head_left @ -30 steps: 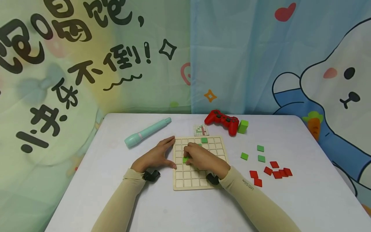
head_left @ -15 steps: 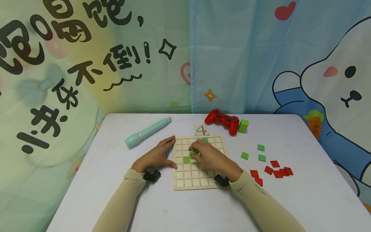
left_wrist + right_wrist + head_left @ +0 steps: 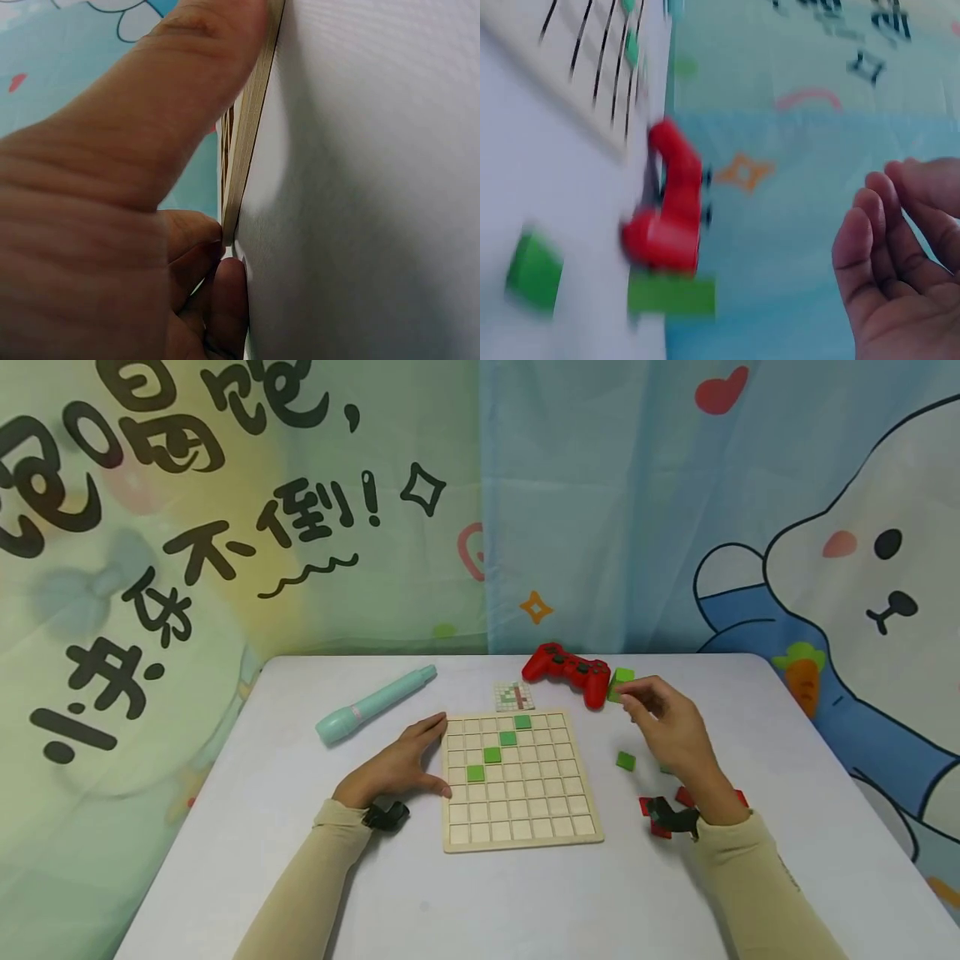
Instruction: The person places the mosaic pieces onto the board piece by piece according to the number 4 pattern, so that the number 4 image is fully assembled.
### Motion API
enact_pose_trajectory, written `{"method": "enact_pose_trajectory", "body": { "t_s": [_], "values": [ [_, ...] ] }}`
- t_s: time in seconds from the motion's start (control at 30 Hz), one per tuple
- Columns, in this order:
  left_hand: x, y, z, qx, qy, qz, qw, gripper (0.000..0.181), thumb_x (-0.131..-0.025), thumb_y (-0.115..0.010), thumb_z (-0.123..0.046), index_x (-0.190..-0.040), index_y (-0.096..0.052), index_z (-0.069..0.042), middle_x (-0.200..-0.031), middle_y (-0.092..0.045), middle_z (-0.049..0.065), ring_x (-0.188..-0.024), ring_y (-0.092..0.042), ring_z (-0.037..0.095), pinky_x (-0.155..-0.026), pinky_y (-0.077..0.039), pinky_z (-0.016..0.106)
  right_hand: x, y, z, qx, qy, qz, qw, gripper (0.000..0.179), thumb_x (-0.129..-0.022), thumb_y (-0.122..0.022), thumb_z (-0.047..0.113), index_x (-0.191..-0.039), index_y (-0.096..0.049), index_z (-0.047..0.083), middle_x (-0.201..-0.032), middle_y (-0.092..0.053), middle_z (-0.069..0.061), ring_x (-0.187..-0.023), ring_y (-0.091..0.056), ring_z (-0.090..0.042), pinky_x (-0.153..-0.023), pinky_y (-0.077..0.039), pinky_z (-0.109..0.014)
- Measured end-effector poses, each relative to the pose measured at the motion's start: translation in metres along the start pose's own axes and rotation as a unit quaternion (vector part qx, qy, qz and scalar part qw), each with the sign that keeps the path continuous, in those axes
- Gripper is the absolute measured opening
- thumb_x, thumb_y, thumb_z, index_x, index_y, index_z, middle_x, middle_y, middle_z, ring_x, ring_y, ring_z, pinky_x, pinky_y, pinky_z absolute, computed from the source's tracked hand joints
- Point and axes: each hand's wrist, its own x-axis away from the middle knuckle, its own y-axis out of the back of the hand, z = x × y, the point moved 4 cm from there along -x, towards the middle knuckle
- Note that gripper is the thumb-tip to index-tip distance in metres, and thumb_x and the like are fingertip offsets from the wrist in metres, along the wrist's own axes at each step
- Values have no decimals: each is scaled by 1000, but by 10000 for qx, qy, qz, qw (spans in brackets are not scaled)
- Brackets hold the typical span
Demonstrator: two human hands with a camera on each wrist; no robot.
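A wooden grid board (image 3: 525, 802) lies on the white table, with several green square tiles (image 3: 492, 755) set in a diagonal line of its cells. My left hand (image 3: 397, 766) rests against the board's left edge, thumb and fingers spread; in the left wrist view the thumb lies along the wooden side (image 3: 244, 161). Raised above the right side of the table, my right hand (image 3: 675, 737) has loosely bent fingers. The right wrist view shows nothing between those fingers (image 3: 855, 240). Below the hand are a loose green tile (image 3: 626, 761) and red tiles (image 3: 660, 831), partly hidden by the wrist.
Behind the board lies a small pattern card (image 3: 513, 697). A red game controller (image 3: 566, 671) and a green block (image 3: 621, 678) stand at the back, the block partly behind my right fingertips. A turquoise tube-shaped object (image 3: 375, 703) lies back left.
My right hand has left the board and moved right, over the loose tiles. The green tile it was at now sits in a cell of the diagonal. My left hand stays put.
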Motion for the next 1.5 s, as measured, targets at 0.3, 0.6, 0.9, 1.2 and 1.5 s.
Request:
{"method": "enact_pose_trajectory", "body": {
  "t_s": [0.3,0.6,0.9,1.2,1.5],
  "values": [
    [4,1,1,149,75,15,9999,126,-77,-96,-42,-170,-20,-5,-182,-13,10,-168,-13,37,-134,-23,56,8,21,-62,58,-1300,-473,9904,34,-112,-56,33,-139,-66,13,-130,-70,-12,-103,-61,-9,-81,-50,-7],
    [6,1,1,200,71,-5,9998,126,-77,-96,-43,-170,-21,-5,-181,-14,10,-168,-14,37,-134,-24,56,6,8,-91,852,-1590,103,9835,32,-113,-52,24,-138,-64,8,-130,-65,-22,-115,-58,-35,-91,-47,-39],
    [4,0,1,159,70,14,9998,126,-77,-96,-43,-170,-20,-5,-182,-13,10,-168,-13,37,-134,-23,56,9,5,-100,1056,-1689,946,9754,45,-101,-37,2,-139,-60,-2,-143,-50,-33,-120,-49,-43,-109,-44,-66],
    [3,2,-3,156,89,71,9998,126,-77,-96,-44,-171,-20,-6,-182,-13,9,-168,-13,37,-134,-23,57,12,15,-108,1118,-1781,1207,9702,49,-98,-43,1,-145,-55,-3,-146,-44,-34,-119,-47,-44,-107,-48,-66],
    [3,2,-4,129,118,56,9998,126,-77,-97,-41,-170,-21,-5,-182,-13,10,-168,-13,37,-134,-23,56,14,23,-113,1214,-2111,1429,9593,45,-105,-58,15,-147,-52,-1,-146,-44,-33,-128,-49,-48,-109,-51,-64]
  ]
}}
